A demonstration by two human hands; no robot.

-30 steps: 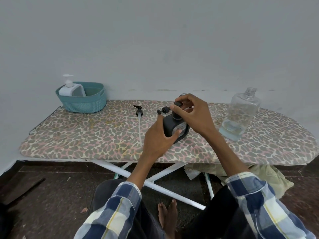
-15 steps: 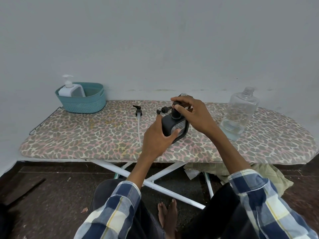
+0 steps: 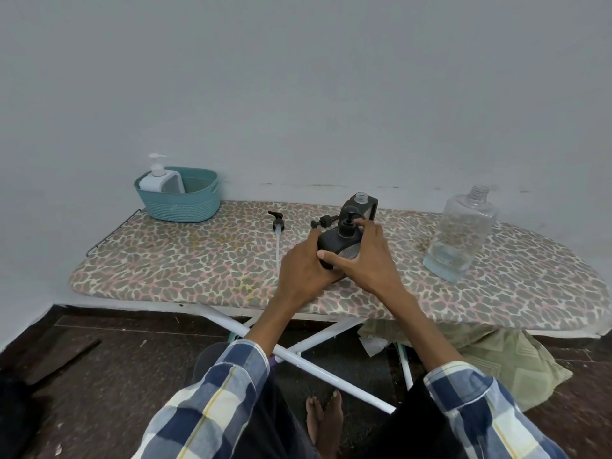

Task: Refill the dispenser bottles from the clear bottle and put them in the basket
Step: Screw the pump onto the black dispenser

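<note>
both hands meet on the black dispenser bottle (image 3: 342, 245) in the middle of the frame, on the leopard-print ironing board (image 3: 205, 260). the left hand (image 3: 306, 263) comes in from the lower left and grips the bottle's near left side, fingers curled round its body. the right hand (image 3: 367, 256) lies over the bottle's right side, thumb stretched across the front label and a fingertip up beside the black pump head (image 3: 348, 224) seated on top; it holds the bottle between thumb and fingers. the bottle sits between the two palms, leaning a little toward the camera.

just behind it stands a second black bottle (image 3: 362, 207), its neck open, with no pump on. a loose pump (image 3: 323, 222) lies just left of that one, and another loose pump with a long white tube (image 3: 277, 233) lies further left on the board, apart from both hands.

the clear bottle (image 3: 463, 233) stands upright at the right of the frame, uncapped, a shallow layer of pale liquid at its bottom, well away from the right hand.

in the upper left, the teal basket (image 3: 185, 203) rests on the board's far end, and a white dispenser bottle (image 3: 162, 180) stands inside it.
</note>
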